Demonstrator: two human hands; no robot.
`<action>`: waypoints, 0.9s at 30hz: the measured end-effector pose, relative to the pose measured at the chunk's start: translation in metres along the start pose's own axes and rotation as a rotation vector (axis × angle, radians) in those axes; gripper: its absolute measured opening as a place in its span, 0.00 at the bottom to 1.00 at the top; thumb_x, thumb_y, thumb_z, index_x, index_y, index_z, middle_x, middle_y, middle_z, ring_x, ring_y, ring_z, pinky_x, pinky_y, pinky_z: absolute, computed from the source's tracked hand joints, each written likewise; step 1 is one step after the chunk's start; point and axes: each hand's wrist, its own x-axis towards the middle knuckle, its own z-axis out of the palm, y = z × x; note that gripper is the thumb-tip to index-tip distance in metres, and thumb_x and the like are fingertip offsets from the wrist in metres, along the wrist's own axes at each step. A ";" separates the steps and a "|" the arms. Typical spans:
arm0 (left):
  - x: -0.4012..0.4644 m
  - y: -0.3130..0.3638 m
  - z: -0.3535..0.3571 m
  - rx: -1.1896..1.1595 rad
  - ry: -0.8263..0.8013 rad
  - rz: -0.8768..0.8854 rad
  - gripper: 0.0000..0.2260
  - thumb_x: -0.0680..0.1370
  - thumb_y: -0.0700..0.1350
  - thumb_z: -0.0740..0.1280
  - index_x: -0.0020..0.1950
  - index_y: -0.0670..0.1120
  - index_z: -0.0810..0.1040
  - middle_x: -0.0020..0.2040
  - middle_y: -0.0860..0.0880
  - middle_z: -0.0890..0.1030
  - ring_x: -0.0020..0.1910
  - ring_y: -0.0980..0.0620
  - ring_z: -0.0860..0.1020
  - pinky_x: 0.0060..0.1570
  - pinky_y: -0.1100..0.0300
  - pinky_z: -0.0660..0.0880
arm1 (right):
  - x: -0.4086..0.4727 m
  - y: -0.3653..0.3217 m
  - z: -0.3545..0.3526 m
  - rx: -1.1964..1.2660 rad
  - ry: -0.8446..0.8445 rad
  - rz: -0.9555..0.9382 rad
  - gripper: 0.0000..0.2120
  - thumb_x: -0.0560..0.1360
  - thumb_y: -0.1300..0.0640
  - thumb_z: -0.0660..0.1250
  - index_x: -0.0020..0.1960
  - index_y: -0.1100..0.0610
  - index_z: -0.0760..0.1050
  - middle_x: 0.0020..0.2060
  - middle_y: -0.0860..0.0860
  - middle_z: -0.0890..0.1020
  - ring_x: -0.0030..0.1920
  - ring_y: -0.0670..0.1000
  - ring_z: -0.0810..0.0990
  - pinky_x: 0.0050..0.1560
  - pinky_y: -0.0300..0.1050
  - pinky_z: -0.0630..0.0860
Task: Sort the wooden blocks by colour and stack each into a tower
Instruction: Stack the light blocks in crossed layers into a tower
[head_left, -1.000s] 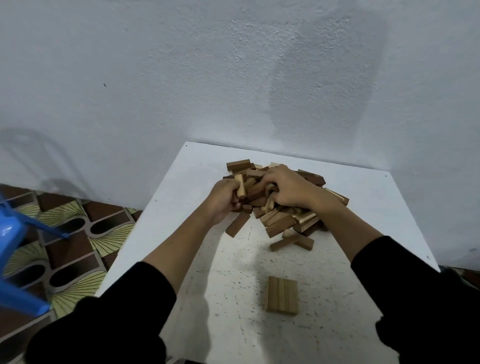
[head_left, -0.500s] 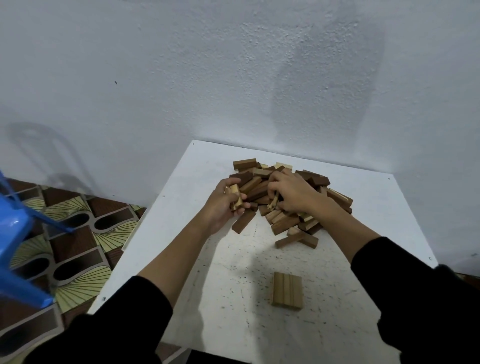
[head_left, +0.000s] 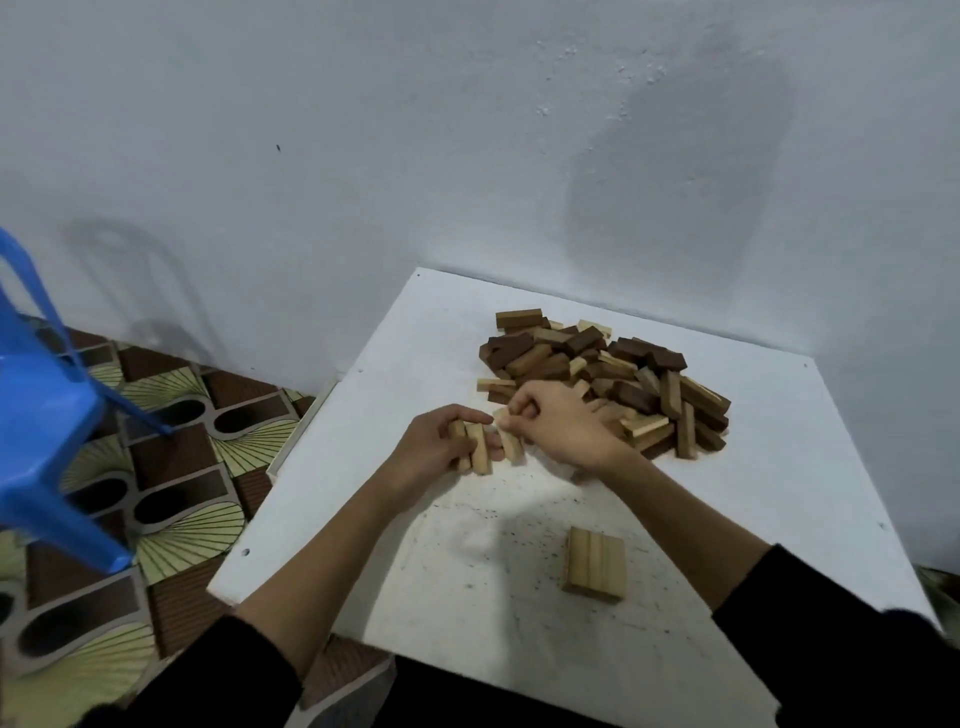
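A heap of light and dark wooden blocks (head_left: 613, 374) lies at the far side of the white table (head_left: 779, 467). Just in front of the heap, my left hand (head_left: 431, 449) grips two light blocks (head_left: 475, 452) held side by side. Beside it my right hand (head_left: 561, 426) pinches a third light block (head_left: 509, 441) against them. Three light blocks (head_left: 595, 564) lie flat in a row near the table's front.
A blue plastic chair (head_left: 41, 415) stands at the left on a patterned tile floor (head_left: 171, 457). A pale wall (head_left: 467, 130) rises right behind the table. My dark sleeves fill the bottom of the view.
Both hands have drawn back out of the heap toward me, carrying light blocks. The left hand's blocks and the right hand's block now meet in front of the pile.
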 end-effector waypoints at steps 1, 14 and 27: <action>-0.005 -0.004 -0.002 0.063 0.005 0.000 0.12 0.76 0.28 0.61 0.54 0.40 0.78 0.45 0.42 0.82 0.43 0.45 0.81 0.43 0.55 0.78 | -0.004 -0.001 0.012 -0.013 -0.002 0.026 0.05 0.76 0.57 0.68 0.43 0.56 0.73 0.36 0.48 0.75 0.39 0.48 0.73 0.40 0.40 0.71; -0.023 -0.031 -0.031 0.522 -0.044 0.187 0.16 0.80 0.38 0.61 0.64 0.53 0.75 0.65 0.57 0.73 0.71 0.58 0.65 0.74 0.52 0.56 | -0.021 0.006 0.089 -0.068 0.202 0.169 0.10 0.79 0.57 0.61 0.53 0.63 0.76 0.51 0.57 0.80 0.50 0.53 0.76 0.46 0.40 0.69; -0.019 -0.035 -0.042 0.651 0.203 0.207 0.35 0.74 0.49 0.72 0.75 0.51 0.58 0.67 0.56 0.69 0.65 0.55 0.64 0.62 0.60 0.66 | -0.028 0.022 0.101 0.070 0.455 0.016 0.07 0.77 0.67 0.61 0.52 0.67 0.76 0.46 0.58 0.79 0.47 0.53 0.76 0.43 0.35 0.66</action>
